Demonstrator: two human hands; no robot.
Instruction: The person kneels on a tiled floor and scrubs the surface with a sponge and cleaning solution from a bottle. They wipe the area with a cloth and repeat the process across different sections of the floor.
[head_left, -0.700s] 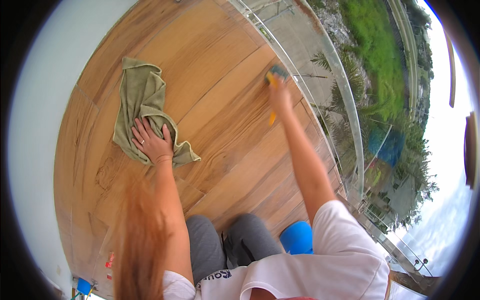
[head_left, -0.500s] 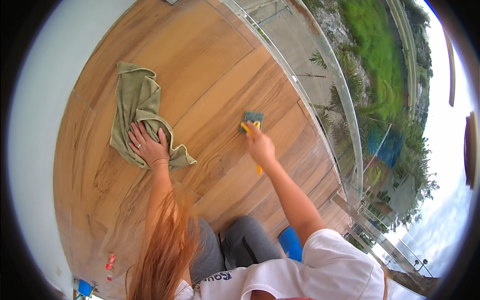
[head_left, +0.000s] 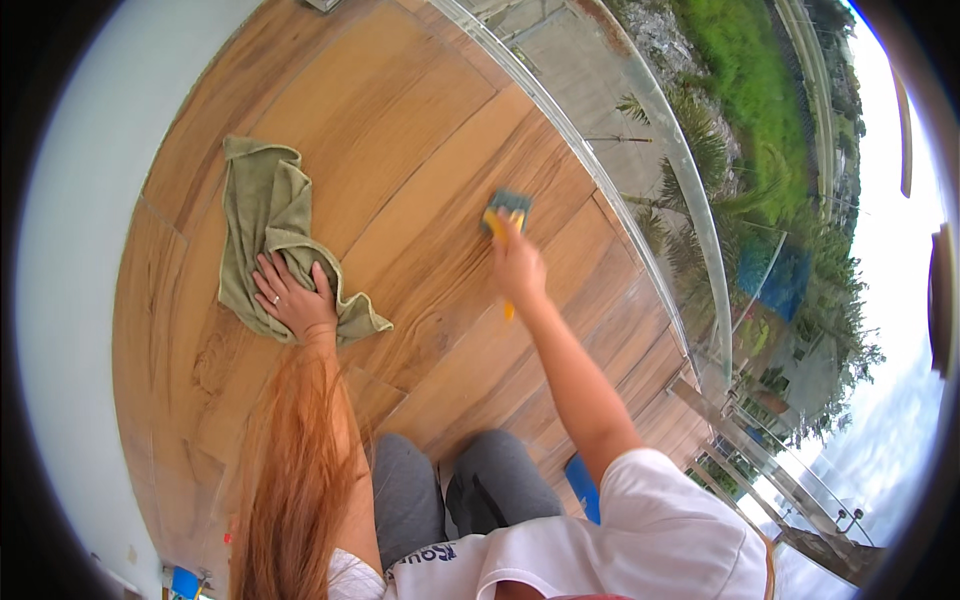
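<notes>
My left hand (head_left: 296, 298) lies flat, fingers spread, on a crumpled olive-green cloth (head_left: 265, 205) with a pale hem. The cloth rests on the wood-look tiled floor (head_left: 430, 230). A ring shows on one finger. To the right, my right hand (head_left: 519, 264) grips the yellow handle of a scrub brush (head_left: 510, 203) with a dark green head. The brush head is slightly blurred and seems to be against the floor; the end of the handle sticks out below my fist.
A pale wall (head_left: 90, 250) runs along the left. On the right stands a glass railing (head_left: 690, 185), with greenery beyond. A blue object (head_left: 583, 487) is partly hidden beside my right leg; another blue thing (head_left: 186, 581) sits at lower left.
My right hand has moved the brush slightly up and away from me. My left hand stays on the cloth. My hair has swung, covering more of my left forearm.
</notes>
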